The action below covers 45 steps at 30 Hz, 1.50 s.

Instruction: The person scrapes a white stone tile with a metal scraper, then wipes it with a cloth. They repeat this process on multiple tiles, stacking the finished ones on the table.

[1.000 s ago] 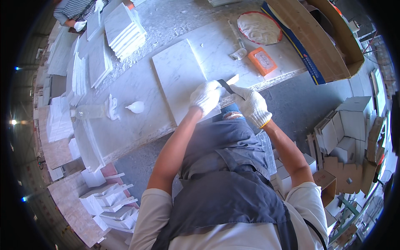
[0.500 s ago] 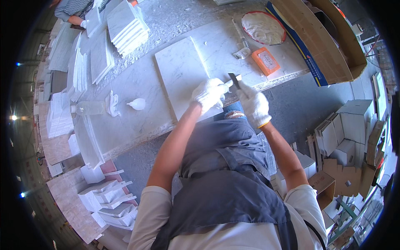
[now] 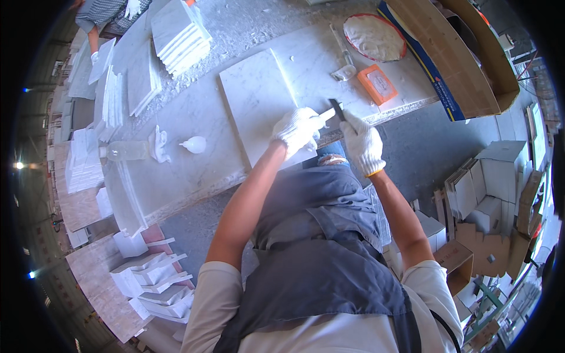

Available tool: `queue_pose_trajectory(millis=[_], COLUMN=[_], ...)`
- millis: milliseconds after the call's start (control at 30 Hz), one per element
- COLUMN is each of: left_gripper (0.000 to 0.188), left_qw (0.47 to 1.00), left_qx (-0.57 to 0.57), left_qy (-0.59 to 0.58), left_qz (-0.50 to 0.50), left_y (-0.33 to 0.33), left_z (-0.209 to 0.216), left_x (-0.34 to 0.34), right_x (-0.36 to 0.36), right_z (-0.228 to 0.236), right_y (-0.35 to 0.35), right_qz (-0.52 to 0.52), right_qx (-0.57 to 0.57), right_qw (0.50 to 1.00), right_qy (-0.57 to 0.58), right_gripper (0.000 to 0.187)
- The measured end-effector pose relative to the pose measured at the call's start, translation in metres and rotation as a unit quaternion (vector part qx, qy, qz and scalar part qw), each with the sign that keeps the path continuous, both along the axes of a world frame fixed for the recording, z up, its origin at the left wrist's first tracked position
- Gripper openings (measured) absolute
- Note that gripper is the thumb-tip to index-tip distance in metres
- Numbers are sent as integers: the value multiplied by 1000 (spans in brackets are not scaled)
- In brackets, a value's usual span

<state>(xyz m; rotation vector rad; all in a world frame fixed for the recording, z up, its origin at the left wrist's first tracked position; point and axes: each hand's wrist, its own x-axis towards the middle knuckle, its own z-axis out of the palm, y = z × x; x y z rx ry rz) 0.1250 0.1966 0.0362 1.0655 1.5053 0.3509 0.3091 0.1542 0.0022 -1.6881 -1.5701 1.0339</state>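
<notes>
Both my hands wear white knit gloves and are near the bench's front edge. My left hand [image 3: 296, 130], above the near end of a pale marble tile [image 3: 253, 82], is closed around a slim whitish tool [image 3: 325, 116] that points right. In my right hand [image 3: 364, 146] is a dark flat-bladed scraper [image 3: 336, 109], its blade up against or very near the whitish tool's tip; I cannot tell if they touch. The tile lies flat on the stone bench top [image 3: 200, 112].
Right of the tile lie an orange box [image 3: 377, 84], a long-handled tool [image 3: 344, 65] and a red-rimmed dish of white paste [image 3: 375, 37]. Leftward are a white bulb [image 3: 193, 145], crumpled white cloth [image 3: 159, 145] and clear bottle [image 3: 128, 151]. Another person [image 3: 97, 17] stands beyond stacked tiles [image 3: 178, 38].
My right hand and the scraper have shifted slightly; the blade now tilts across the whitish tool's tip. At the far left, the other person's hands have moved apart, with a tile lowered.
</notes>
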Motion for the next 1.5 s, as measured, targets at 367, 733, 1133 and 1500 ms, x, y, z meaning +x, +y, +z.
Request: queue_pose_trajectory(millis=[367, 733, 1133, 1500], left_gripper=[30, 32, 35, 38], left_qw=[1000, 999, 990, 987], left_qx=[1, 28, 89, 79], left_qy=[-14, 18, 91, 123], left_qz=[-4, -14, -56, -71], left_y=[-1, -4, -5, -5], left_z=[-7, 0, -3, -7], left_x=[-3, -1, -1, 0], right_x=[3, 15, 14, 19], right_z=[3, -4, 8, 19], right_y=[2, 6, 7, 16], right_qz=[-18, 50, 85, 110], right_qx=[-47, 12, 5, 36], right_qw=[999, 995, 996, 992], right_qy=[12, -85, 29, -56], right_gripper=[45, 43, 41, 37])
